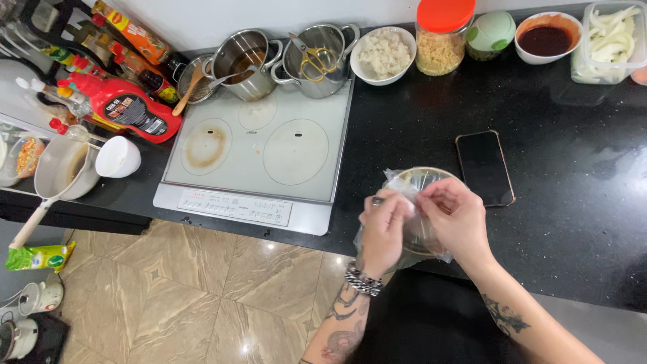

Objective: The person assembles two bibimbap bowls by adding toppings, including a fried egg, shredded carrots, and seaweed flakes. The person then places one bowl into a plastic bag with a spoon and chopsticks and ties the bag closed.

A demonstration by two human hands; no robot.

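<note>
**Both hands on the plastic wrap at the bowl**

The left hand (383, 232) and the right hand (457, 219) both pinch the thin clear plastic wrap (404, 190) at the near rim of a glass bowl (423, 176). The bowl stands on the black surface (573, 202), close to its front edge and just right of the white cooktop (269, 152).

To handle the wrap well, I think the fingers should keep it taut and low against the rim, with small pulls, so the light bowl does not slide toward the edge.

A dark phone (484, 167) lies just beside the bowl on the right, nearly touching it, so room is tight there. Behind the bowl the surface is free up to the bowl of rice (384, 54) and the jar with the orange lid (441, 37). On the left, the raised cooktop border is near.
</note>
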